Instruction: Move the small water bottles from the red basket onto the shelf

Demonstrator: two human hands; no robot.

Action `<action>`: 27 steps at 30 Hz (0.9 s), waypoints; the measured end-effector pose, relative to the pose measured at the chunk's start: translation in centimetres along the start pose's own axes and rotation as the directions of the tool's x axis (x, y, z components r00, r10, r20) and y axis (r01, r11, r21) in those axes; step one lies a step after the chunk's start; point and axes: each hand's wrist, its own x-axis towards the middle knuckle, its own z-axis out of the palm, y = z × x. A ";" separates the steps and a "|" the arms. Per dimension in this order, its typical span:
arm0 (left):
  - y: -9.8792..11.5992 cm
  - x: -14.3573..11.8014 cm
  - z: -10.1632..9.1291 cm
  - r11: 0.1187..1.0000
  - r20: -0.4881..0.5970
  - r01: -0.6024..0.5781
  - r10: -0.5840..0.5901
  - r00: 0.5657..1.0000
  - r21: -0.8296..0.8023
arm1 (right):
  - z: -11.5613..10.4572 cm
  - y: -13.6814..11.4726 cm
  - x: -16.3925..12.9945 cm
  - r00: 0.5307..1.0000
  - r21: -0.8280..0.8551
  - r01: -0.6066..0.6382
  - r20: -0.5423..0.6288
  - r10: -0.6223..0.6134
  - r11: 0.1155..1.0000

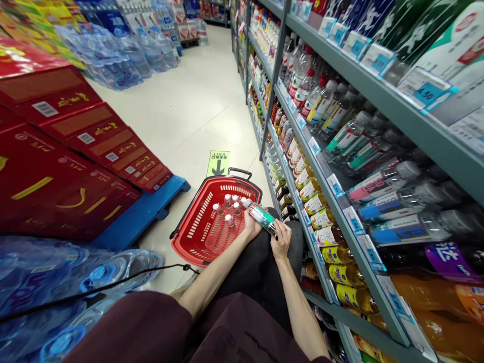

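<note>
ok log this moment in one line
left hand: holds bottle near cap; right hand: holds bottle near base; red basket: capped bottles inside

One held bottle [262, 218], one basket [212, 241]

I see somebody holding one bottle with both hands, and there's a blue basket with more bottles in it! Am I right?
Not quite: the basket is red, not blue, as the head view shows. The left hand and right hand do hold one bottle, and more bottles are in the basket.
</note>
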 end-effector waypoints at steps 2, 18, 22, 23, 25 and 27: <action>0.3 0.0 -0.4 0.999 -0.003 -0.013 0.013 1.000 0.034 | 0.0 -0.3 0.1 1.000 0.004 -0.017 0.002 0.017 1.000; 3.7 -3.6 -3.9 0.889 -0.101 -0.292 0.346 0.933 0.353 | 2.1 -0.9 -0.2 0.998 -0.009 0.057 -0.017 -0.057 0.998; 4.7 -5.5 -4.2 0.845 -0.182 -0.184 0.311 0.933 0.502 | 2.6 -0.8 -0.3 0.996 0.005 0.094 -0.004 -0.094 0.996; 4.8 -5.9 -4.1 0.835 -0.201 -0.166 0.312 0.929 0.525 | 2.7 -0.8 -0.4 0.996 0.004 0.094 -0.005 -0.094 0.996; 5.1 -6.5 -3.8 0.814 -0.222 -0.151 0.323 0.920 0.561 | 2.8 -0.8 -0.4 0.998 -0.003 0.054 -0.017 -0.054 0.999; 5.2 -6.8 -3.4 0.791 -0.214 -0.157 0.342 0.915 0.592 | 2.9 -0.8 -0.4 0.999 -0.003 -0.033 -0.038 0.033 0.999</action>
